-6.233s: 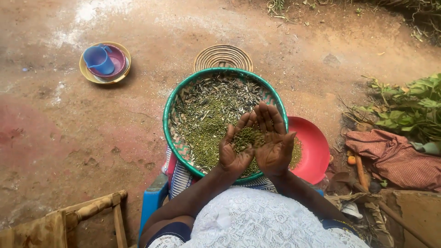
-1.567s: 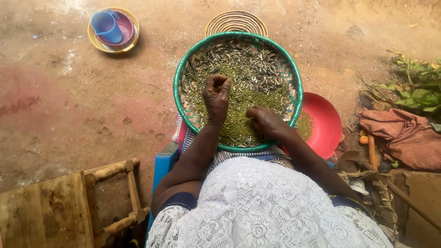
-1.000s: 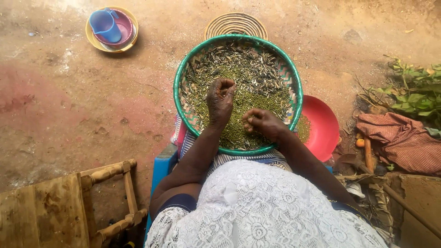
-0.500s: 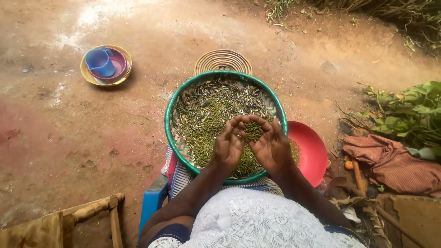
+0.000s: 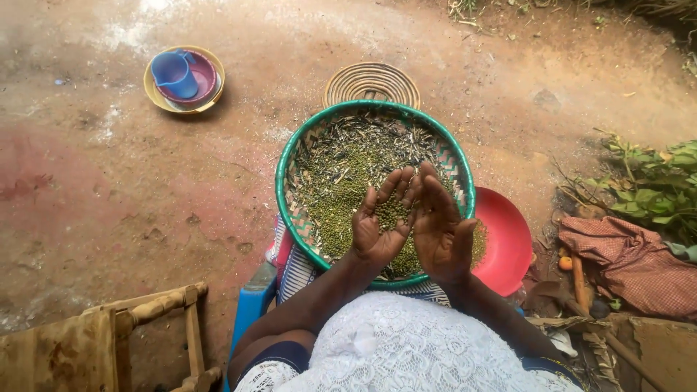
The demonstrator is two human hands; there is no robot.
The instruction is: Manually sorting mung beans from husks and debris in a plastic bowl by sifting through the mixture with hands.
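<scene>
A round woven tray with a green rim (image 5: 284, 167) rests on my lap, filled with small green beans (image 5: 341, 192) mixed with dry husks and stalks. My left hand (image 5: 379, 221) and my right hand (image 5: 439, 225) are raised palms up above the tray's near side, edges together like a cup. A small heap of green beans lies in the hollow between the palms. The fingers are spread, not closed.
A red plastic bowl (image 5: 508, 239) sits right of the tray. A coiled mat (image 5: 370, 81) lies beyond it. At far left a yellow bowl (image 5: 185, 76) holds a blue cup. A wooden stool (image 5: 109, 341) stands near left; cloth (image 5: 632, 261) and green leaves (image 5: 653, 189) lie right.
My hands were apart picking in the tray a second ago; they have come together and lifted as a cup with beans in them.
</scene>
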